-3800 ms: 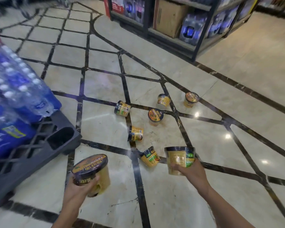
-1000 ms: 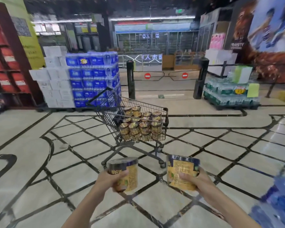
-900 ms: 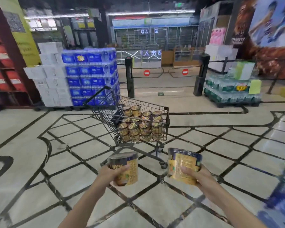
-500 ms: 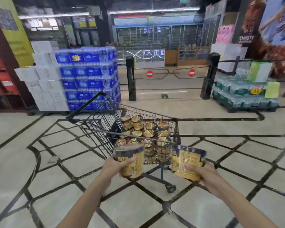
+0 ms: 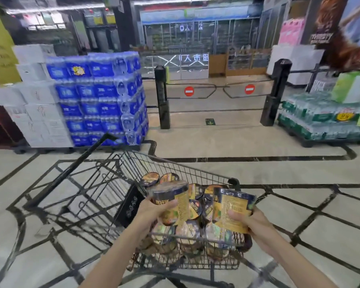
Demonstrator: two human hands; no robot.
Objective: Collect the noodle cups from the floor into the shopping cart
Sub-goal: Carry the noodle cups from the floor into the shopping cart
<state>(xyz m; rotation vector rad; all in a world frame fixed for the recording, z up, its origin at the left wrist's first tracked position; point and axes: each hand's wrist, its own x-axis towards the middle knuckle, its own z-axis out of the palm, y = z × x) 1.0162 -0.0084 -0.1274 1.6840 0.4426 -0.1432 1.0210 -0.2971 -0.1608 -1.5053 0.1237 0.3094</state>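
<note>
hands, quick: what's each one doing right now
Left hand: grips a noodle cup over the cart.
Right hand: grips another cup.

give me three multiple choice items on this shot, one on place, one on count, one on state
1. Where is the left hand's cup?
A. above the cart
B. on the floor
C. on the blue water packs

2. How many red no-entry signs hang on the gates?
A. one
B. two
C. four

3. What state is the right hand in?
A. open and empty
B. gripping a cup
C. pushing the cart handle

Answers:
1 A: the left hand holds it over the cart, above the cups already inside.
2 B: one sign on the left gate, one on the right.
3 B: its fingers wrap a second cup.
</note>
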